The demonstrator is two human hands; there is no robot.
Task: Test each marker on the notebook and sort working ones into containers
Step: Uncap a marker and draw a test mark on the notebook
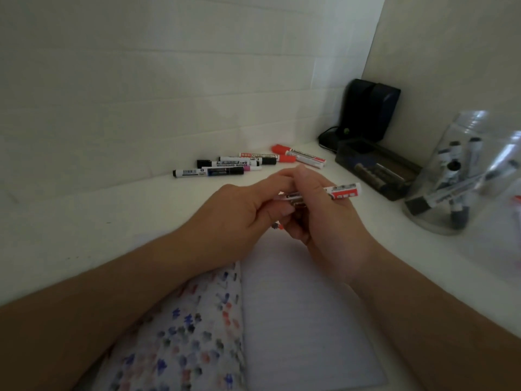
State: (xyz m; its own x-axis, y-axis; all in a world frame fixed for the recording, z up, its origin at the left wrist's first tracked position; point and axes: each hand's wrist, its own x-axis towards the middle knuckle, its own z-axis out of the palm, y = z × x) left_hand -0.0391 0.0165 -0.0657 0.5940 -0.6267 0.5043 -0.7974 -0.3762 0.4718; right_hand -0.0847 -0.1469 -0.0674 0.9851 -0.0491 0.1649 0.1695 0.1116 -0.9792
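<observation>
Both hands hold one red-and-white marker (345, 191) above the open notebook (304, 306). My right hand (315, 210) grips its barrel, and the marker's rear end sticks out to the right. My left hand (242, 213) grips the other end, where a bit of red shows below the fingers. The notebook's left page (183, 334) is covered in blue, red and black test marks; the right page is blank. Several loose markers (225, 166) lie on the desk behind the hands, with a red one (298, 158) at the right of the group.
A clear round container (451, 176) holding black markers stands at the right. A dark rectangular tray (377, 170) with dark markers sits behind it. A black device (366, 111) with a cable stands in the corner. White walls close in at the back and right.
</observation>
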